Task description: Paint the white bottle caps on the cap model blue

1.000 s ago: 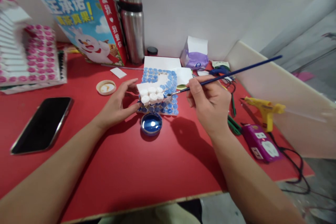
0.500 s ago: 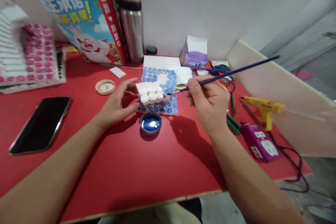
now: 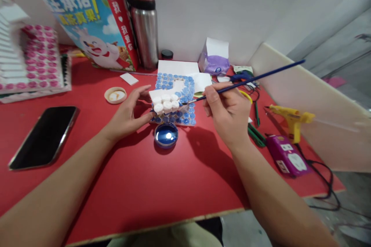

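your left hand (image 3: 127, 117) clasps the rosette model (image 3: 167, 104) on the red table (image 3: 174, 185), probably to steady it; your right hand (image 3: 228, 114) pinches the brush (image 3: 269, 75); the paint pot (image 3: 166, 136) stands near, likely for short reach.

Soft shadow on tabletop (image 3: 162, 185), glare on blue paint (image 3: 162, 136), blurry edges

Head-worn view, forward and down
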The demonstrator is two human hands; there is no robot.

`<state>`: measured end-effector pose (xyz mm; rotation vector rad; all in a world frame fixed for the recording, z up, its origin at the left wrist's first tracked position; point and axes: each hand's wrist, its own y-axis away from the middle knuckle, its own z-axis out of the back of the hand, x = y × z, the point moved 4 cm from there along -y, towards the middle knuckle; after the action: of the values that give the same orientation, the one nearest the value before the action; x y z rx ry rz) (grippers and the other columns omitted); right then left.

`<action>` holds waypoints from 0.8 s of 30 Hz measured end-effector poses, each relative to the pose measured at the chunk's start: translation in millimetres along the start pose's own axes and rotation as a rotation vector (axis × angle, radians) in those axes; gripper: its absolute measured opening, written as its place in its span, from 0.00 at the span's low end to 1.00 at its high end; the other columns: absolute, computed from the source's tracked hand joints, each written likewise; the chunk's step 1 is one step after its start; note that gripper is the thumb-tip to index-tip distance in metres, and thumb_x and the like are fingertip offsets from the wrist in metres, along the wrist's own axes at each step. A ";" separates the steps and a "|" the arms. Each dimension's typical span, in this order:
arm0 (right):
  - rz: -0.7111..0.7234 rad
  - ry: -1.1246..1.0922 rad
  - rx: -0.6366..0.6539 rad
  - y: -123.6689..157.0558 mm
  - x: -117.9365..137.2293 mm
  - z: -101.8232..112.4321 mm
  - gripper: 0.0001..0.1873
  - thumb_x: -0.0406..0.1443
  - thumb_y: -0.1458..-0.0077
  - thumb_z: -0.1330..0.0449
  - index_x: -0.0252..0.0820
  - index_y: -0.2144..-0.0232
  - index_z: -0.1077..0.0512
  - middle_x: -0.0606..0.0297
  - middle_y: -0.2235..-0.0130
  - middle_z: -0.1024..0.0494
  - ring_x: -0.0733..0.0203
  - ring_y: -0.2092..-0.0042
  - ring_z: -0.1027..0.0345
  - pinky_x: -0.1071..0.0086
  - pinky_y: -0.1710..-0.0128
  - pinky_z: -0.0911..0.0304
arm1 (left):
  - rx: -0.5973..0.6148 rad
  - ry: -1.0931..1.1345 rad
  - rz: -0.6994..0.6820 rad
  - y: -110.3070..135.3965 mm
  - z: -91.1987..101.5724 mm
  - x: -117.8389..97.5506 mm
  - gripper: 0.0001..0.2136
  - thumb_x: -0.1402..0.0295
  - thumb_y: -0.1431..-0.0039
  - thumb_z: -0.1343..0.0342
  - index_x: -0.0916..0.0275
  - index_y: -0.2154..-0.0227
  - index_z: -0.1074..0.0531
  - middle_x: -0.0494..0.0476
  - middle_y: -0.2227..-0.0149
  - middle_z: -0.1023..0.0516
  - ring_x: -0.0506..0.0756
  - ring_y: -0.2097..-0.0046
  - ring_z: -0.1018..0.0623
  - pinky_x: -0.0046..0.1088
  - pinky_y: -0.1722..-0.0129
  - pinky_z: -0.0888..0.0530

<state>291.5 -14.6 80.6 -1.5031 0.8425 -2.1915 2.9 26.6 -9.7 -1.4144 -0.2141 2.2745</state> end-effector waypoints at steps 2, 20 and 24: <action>-0.017 0.009 -0.015 -0.3 -0.8 1.2 0.22 0.55 0.23 0.32 0.46 0.64 0.21 0.70 0.71 0.23 0.66 0.73 0.31 0.67 0.72 0.32 | 0.007 0.000 0.004 -0.1 -0.1 -0.5 0.38 0.59 0.33 0.31 0.54 0.23 0.34 0.65 0.36 0.22 0.67 0.36 0.19 0.56 0.28 0.21; -0.065 -0.017 -0.028 -0.8 -5.6 -0.7 0.25 0.57 0.25 0.31 0.45 0.64 0.22 0.71 0.72 0.23 0.68 0.77 0.33 0.68 0.74 0.32 | 0.011 0.015 0.009 0.0 -0.5 3.1 0.39 0.59 0.34 0.30 0.53 0.23 0.35 0.64 0.36 0.23 0.67 0.36 0.19 0.55 0.28 0.22; -0.057 -0.026 -0.011 -0.7 -4.9 -1.6 0.23 0.55 0.24 0.31 0.45 0.64 0.22 0.72 0.72 0.23 0.69 0.77 0.33 0.69 0.75 0.33 | 0.000 0.018 0.007 0.1 -0.3 2.8 0.38 0.59 0.33 0.30 0.53 0.23 0.34 0.65 0.36 0.23 0.67 0.37 0.19 0.55 0.28 0.22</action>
<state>291.9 -10.8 77.2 -1.5764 0.8143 -2.2061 2.1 27.8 -12.0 -1.4369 -0.2033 2.2664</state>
